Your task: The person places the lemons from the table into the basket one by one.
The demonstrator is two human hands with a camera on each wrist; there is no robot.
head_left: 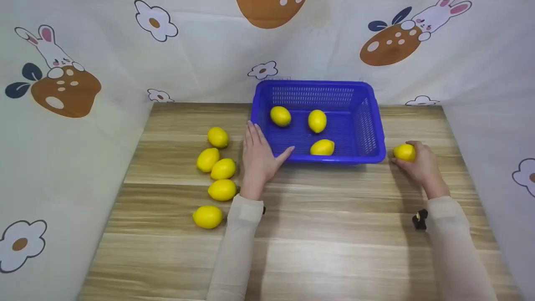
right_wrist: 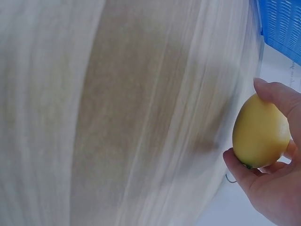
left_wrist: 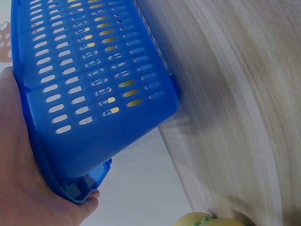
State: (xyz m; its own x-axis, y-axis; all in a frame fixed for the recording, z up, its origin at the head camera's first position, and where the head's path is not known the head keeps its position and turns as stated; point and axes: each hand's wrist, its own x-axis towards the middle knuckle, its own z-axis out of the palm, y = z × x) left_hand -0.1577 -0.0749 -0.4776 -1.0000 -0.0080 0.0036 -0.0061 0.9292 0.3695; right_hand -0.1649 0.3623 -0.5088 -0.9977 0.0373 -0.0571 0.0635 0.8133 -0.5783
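Observation:
A blue plastic basket with slotted walls stands at the back of the table. Three yellow lemons lie in it: one at the back left, one in the middle and one by the front wall. My left hand rests on the basket's front left rim, fingers straight and thumb spread along the front edge. To the right of the basket, my right hand grips a lemon between thumb and fingers, its shadow falling on the table beside it.
Several lemons lie left of my left forearm, from a far one to a near one. The wooden table is bordered by patterned cloth at the back and both sides. A small black object is at the right wrist.

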